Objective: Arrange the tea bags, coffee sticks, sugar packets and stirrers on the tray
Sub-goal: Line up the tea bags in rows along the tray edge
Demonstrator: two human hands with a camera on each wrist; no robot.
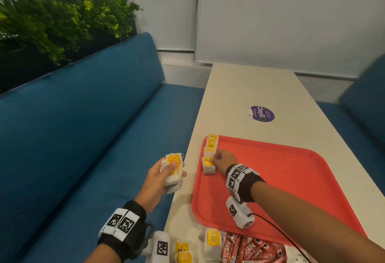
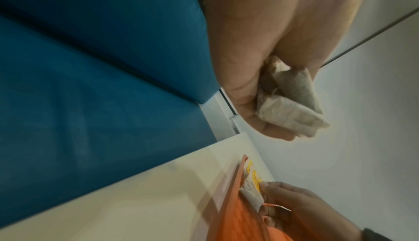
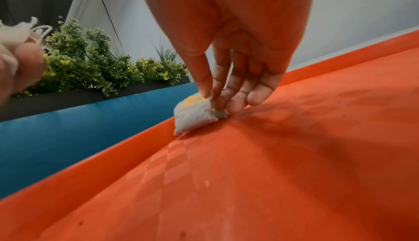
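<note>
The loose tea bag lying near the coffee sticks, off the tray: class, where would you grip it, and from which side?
Probably pinch the tea bag across its long edges, coming from above: it lies flat on the table, with the coffee sticks close beside it.

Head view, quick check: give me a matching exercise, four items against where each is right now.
Items:
1. bunch of tea bags
2. row of tea bags
3. coffee sticks
4. purple sticker

Places:
A. on the table past the tray's far edge
B. along the left rim of the red tray
C. gripped in the left hand
D. on the table at the tray's near edge

Pairs: 1-C, 2-B, 3-D, 4-A
</note>
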